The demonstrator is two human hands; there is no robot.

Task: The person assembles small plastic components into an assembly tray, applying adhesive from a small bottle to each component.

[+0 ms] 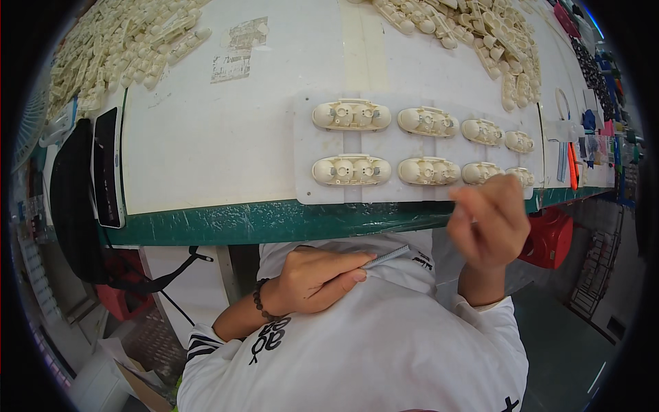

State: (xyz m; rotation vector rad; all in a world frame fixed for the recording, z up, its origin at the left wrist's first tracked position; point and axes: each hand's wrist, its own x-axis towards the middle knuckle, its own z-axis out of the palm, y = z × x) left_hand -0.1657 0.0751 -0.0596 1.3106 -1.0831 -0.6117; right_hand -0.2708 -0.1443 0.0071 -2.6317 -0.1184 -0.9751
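Note:
Between the thumb and fingers of my left hand (312,278), in front of my shirt, is a thin grey ridged strip (386,257) that points up to the right. My right hand (491,220) is raised at the front right of a white fixture board (302,137), its fingers curled in a pinch and slightly blurred. Anything within that pinch is too small or hidden to make out. Two rows of cream plastic housings lie on the board, among them a front left housing (351,169) and a back left housing (351,115). The right hand partly covers the front right ones.
A large heap of cream plastic parts (130,41) covers the far left of the table, and another heap (480,31) lies at the far right. A phone (108,168) rests by a black bag (72,199) at the left. A red stool (552,237) stands below the right edge.

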